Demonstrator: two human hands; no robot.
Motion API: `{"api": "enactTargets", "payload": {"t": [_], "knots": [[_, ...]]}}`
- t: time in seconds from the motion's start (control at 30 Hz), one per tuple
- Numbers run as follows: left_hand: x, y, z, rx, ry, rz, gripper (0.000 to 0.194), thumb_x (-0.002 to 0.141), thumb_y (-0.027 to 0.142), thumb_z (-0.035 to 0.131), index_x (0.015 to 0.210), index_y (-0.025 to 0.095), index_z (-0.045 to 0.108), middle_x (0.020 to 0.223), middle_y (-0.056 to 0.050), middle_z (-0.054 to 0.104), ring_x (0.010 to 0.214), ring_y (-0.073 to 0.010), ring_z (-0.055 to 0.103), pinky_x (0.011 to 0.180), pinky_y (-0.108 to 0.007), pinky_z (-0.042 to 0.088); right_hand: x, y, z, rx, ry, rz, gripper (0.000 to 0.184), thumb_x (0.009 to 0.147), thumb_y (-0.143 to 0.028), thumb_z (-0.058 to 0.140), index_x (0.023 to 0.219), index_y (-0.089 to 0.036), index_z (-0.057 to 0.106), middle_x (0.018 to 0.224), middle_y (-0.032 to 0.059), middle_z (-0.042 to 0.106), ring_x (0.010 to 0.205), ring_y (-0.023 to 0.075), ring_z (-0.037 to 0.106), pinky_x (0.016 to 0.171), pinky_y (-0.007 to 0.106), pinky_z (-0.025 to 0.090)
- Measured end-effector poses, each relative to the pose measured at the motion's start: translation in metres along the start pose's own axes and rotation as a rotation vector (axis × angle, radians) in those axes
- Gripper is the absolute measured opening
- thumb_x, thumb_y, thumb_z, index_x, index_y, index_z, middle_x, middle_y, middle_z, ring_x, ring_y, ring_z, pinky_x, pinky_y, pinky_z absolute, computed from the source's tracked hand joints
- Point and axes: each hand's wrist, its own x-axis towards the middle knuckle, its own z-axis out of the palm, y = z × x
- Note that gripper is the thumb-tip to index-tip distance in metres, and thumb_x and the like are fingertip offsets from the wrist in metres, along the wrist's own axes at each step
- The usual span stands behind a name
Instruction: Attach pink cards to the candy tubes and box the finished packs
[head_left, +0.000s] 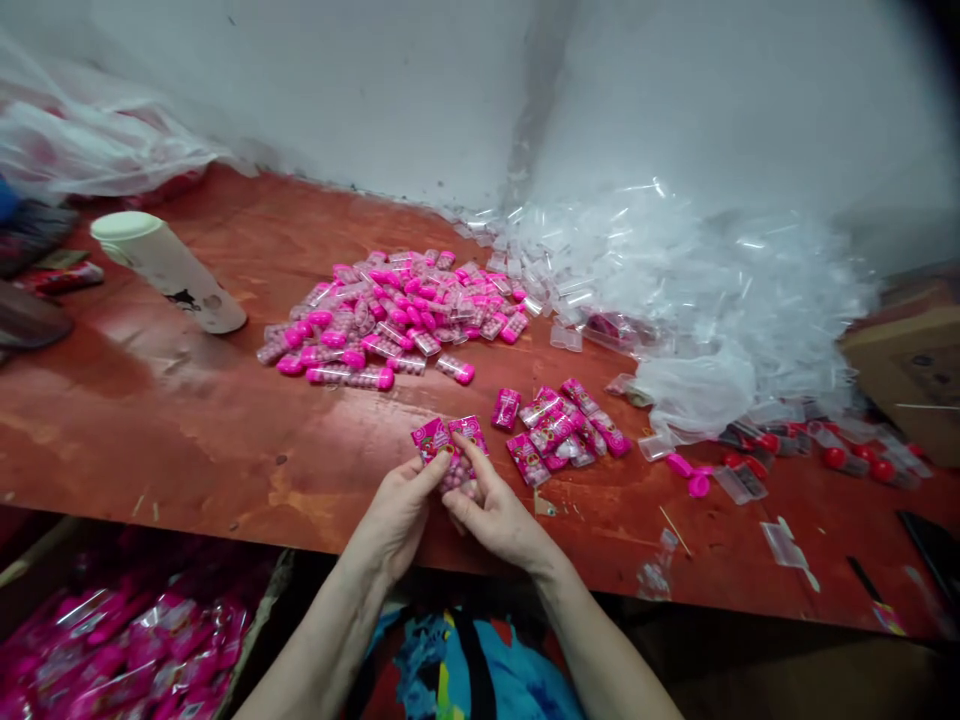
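Near the front edge of a red-brown wooden tabletop (187, 430), two bead-filled sachets (432, 440) are held side by side between the person's left hand (397, 510) and right hand (499, 515). The left thumb presses from above with the fingers folded behind, leaving almost no gap; the right hand is partly curled, its thumb and forefinger set against the pair, while the fingertips beneath are hidden. This two-sided pinch presumably aligns the sachets and steadies the loose pink beads (456, 480). Their printed pink ends point away from the body, towards the heap of pink-capped tubes (397, 310); the long axes run roughly from person to wall (405, 90), spreading slightly at the far ends. Just right of the hands lies a cluster of printed packets (555, 430), apparently placed for easy reach. Clear plastic tubes (705, 280) are massed farther back on the right, perhaps to lie beyond the working area; a white tumbler (176, 270) stands at left, appearing tilted in the wide view
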Motion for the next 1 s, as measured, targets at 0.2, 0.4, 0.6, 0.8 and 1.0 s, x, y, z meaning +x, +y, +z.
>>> {"api": "enactTargets", "payload": {"t": [0.2, 0.4, 0.6, 0.8, 1.0], "knots": [[-0.004, -0.01, 0.0, -0.052, 0.038, 0.007, 0.028, 0.071, 0.036, 0.081, 0.078, 0.01, 0.072, 0.072, -0.008, 0.069, 0.063, -0.0132, 0.06, 0.063, -0.022, 0.047, -0.005, 0.002, 0.003, -0.263, 0.101, -0.046, 0.069, 0.091, -0.041, 0.06, 0.149, -0.024, 0.029, 0.074, -0.0025, 0.052, 0.065, 0.0137, 0.05, 0.06, 0.026, 0.041], [-0.005, -0.011, -0.005, -0.094, -0.06, -0.045, 0.029, 0.077, 0.039, 0.075, 0.084, 0.01, 0.072, 0.075, -0.008, 0.069, 0.058, -0.0144, 0.059, 0.054, -0.026, 0.048, -0.001, -0.004, -0.001, 0.003, -0.145, 0.042, 0.08, 0.092, -0.045, 0.056, 0.153, -0.02, 0.012, 0.059, -0.0091, 0.044, 0.05, 0.0103, 0.044, 0.054, 0.023, 0.036], [-0.004, -0.022, -0.005, -0.161, 0.023, 0.004, 0.027, 0.073, 0.037, 0.079, 0.083, 0.012, 0.074, 0.078, -0.008, 0.072, 0.072, -0.0181, 0.065, 0.071, -0.029, 0.051, -0.001, -0.008, -0.001, -0.471, 0.058, -0.095, 0.067, 0.093, -0.031, 0.055, 0.151, -0.024, 0.025, 0.08, 0.0013, 0.06, 0.071, 0.0172, 0.056, 0.071, 0.032, 0.043], [-0.004, -0.019, -0.01, -0.128, 0.101, 0.042, 0.031, 0.073, 0.034, 0.08, 0.092, 0.011, 0.074, 0.082, -0.008, 0.072, 0.074, -0.0175, 0.066, 0.074, -0.029, 0.051, 0.004, -0.017, -0.011, -0.632, -0.065, -0.084, 0.065, 0.09, -0.028, 0.059, 0.149, -0.029, 0.032, 0.075, -0.0014, 0.057, 0.062, 0.0164, 0.051, 0.064, 0.03, 0.04], [-0.001, -0.021, -0.013, -0.162, 0.079, 0.055, 0.027, 0.073, 0.034, 0.079, 0.087, 0.011, 0.073, 0.076, -0.006, 0.07, 0.066, -0.0129, 0.061, 0.066, -0.024, 0.048, -0.001, 0.005, -0.006, -0.139, -0.073, -0.039, 0.054, 0.094, -0.039, 0.054, 0.144, -0.028, 0.034, 0.082, -0.002, 0.054, 0.072, 0.0131, 0.053, 0.069, 0.026, 0.044]]}}
